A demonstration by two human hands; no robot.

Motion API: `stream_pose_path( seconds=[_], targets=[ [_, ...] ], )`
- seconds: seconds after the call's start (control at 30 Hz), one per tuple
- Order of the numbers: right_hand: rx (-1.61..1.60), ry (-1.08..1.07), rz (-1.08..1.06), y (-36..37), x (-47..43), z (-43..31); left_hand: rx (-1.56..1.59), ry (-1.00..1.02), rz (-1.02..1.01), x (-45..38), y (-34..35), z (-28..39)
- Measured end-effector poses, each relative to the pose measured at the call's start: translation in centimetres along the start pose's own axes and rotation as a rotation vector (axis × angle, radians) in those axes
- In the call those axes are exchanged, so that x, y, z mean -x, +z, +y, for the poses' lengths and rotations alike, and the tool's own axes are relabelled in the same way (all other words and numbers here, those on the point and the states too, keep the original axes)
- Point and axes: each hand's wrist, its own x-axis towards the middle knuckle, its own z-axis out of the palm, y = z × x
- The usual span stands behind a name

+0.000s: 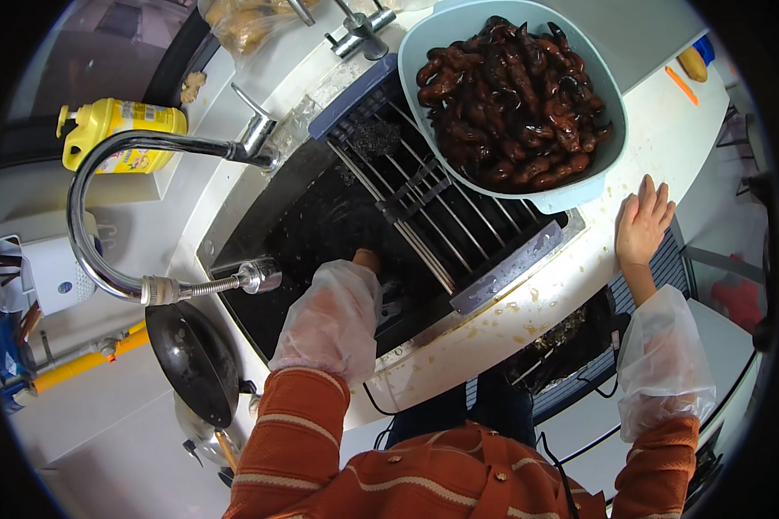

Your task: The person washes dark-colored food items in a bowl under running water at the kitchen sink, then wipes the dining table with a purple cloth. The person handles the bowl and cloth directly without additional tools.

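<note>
My left hand [367, 259] reaches down into the dark sink [298, 220]; only a bit of it shows past a translucent plastic sleeve cover [331, 318], and its fingers are hidden. My right hand [646, 224] lies flat on the edge of the white countertop [655, 149], holding nothing. Between and beyond the hands, a metal-rod drying rack [454, 201] with grey end pieces spans the sink. A light blue basin [613, 146] rests partly on it, heaped with dark brown, glossy chicken feet [513, 110].
A curved chrome faucet [78, 201] arches over the sink's left side. A steel wool scrubber [375, 136] sits on the rack. Left of the sink are a yellow pump jug [126, 136] and a black wok [195, 363]. Brownish drops spot the counter's front edge.
</note>
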Motion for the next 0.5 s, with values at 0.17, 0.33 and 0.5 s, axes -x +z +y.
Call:
stream_pose_path(
  seconds=[0.17, 0.33, 0.5],
  targets=[
    [-0.020, -0.022, 0.017, 0.00, -0.05, 0.12, 0.014, -0.004, 0.020, 0.37, -0.02, 0.60],
    [-0.013, -0.034, 0.020, 0.08, -0.09, 0.24, 0.025, -0.012, 0.032, 0.19, -0.41, 0.43],
    [-0.011, -0.036, -0.003, 0.19, -0.18, 0.42, 0.015, -0.009, 0.026, -0.05, 0.02, 0.03]
  ],
)
